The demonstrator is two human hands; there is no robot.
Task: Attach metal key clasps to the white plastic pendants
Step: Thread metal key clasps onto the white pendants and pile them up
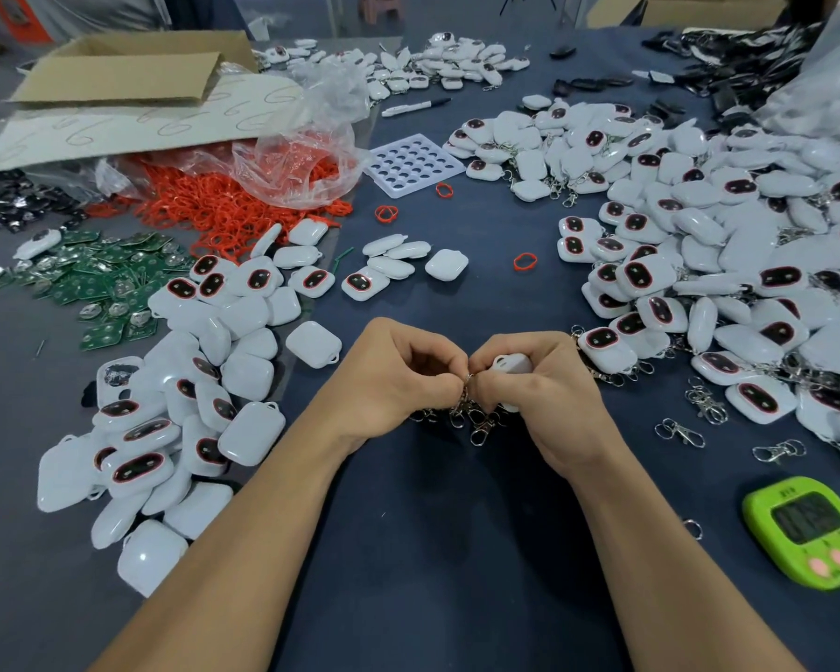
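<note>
My right hand (544, 395) grips a white plastic pendant (512, 366), mostly hidden in its curled fingers. My left hand (398, 380) pinches a metal key clasp (467, 380) at its small ring, right against the pendant's loop. More clasps (476, 421) lie in a small heap on the dark cloth just below both hands. A pile of pendants without clasps (180, 419) lies to the left. A large pile of pendants with clasps (728, 264) fills the right side.
Loose clasps (680, 431) lie right of my hands, above a green timer (813, 531). Red rubber rings (224, 211) spill from a plastic bag at the back left, beside green circuit boards (103, 283), a white tray (411, 164) and a cardboard box (127, 70).
</note>
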